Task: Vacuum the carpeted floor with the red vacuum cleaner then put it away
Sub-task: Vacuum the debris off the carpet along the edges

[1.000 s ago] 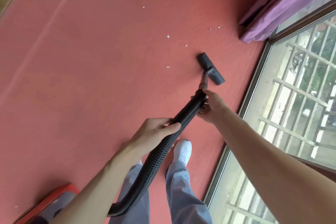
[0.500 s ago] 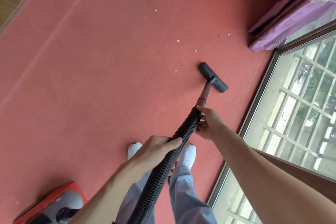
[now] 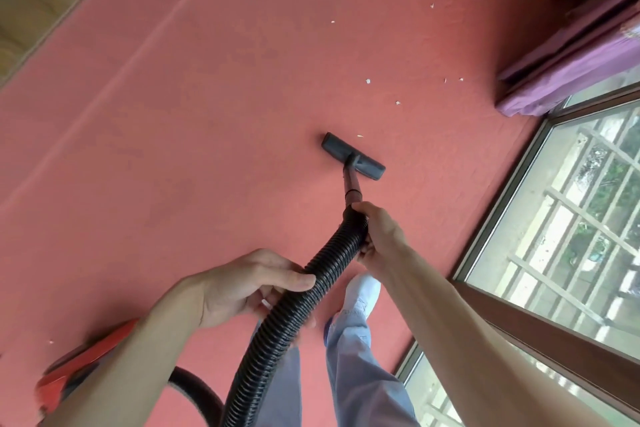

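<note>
head view: nozzle (image 3: 353, 157) on carpet (image 3: 173, 149) at centre; vacuum (image 3: 81, 366) at 7 o'clock.
changed: nozzle has swung left from the window (image 3: 571, 218), one scrap (image 3: 360, 136) now just beyond it; likely taken next.
fingers: left hand (image 3: 242, 288) curled round hose (image 3: 329, 260), right hand (image 3: 379, 236) wrapped round hose end.
left: scraps (image 3: 368, 81) at 12 to 1 o'clock.
room: open carpet 9 to 12 o'clock; window at 3, bed (image 3: 571, 69) at 1.
</note>
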